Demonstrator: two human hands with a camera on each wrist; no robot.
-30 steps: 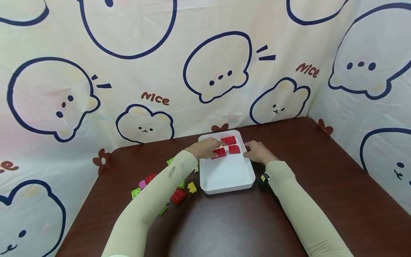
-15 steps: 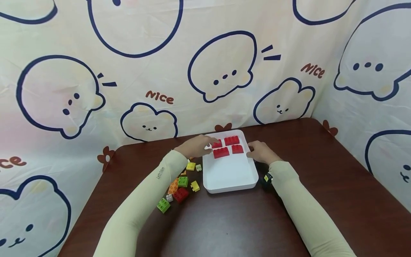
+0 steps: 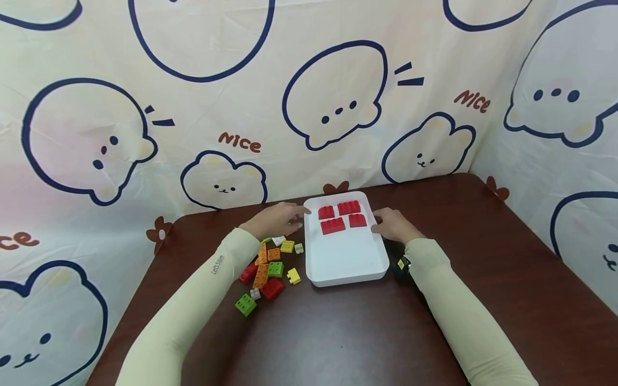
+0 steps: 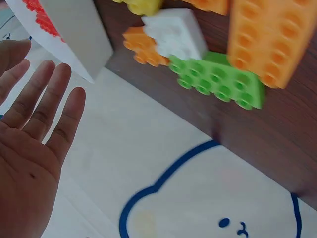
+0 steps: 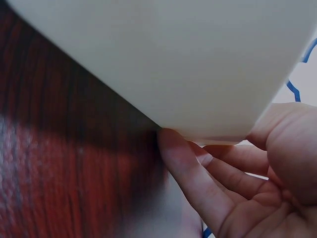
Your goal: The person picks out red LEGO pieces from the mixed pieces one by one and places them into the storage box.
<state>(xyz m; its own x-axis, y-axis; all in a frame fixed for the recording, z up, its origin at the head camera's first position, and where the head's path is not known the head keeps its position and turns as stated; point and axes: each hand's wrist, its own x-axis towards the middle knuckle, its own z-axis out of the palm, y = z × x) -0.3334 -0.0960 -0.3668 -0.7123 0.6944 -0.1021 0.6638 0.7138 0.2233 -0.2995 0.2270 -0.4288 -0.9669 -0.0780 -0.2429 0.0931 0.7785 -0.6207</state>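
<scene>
A white tray (image 3: 345, 260) lies on the table with several red building bricks (image 3: 332, 225) in its far half, set in two rows. My left hand (image 3: 273, 219) is at the tray's left rim, empty, over the far end of the loose bricks; the left wrist view has its fingers (image 4: 63, 82) loosely extended beside the tray's outer wall. My right hand (image 3: 393, 225) grips the tray's right edge. In the right wrist view, its thumb and fingers (image 5: 188, 163) close around the tray's wall (image 5: 188, 59) at a corner.
Left of the tray lies a heap of loose bricks: an orange brick (image 3: 260, 277), a green brick (image 3: 276, 269), a yellow brick (image 3: 293, 276), a dark red brick (image 3: 272, 289) and others. A cartoon-print cloth (image 3: 217, 107) hangs behind the dark wooden table (image 3: 338, 332).
My left hand has drawn back left from over the red bricks to the tray's left rim, uncovering a red brick at the far left. My right hand stays at the tray's right edge.
</scene>
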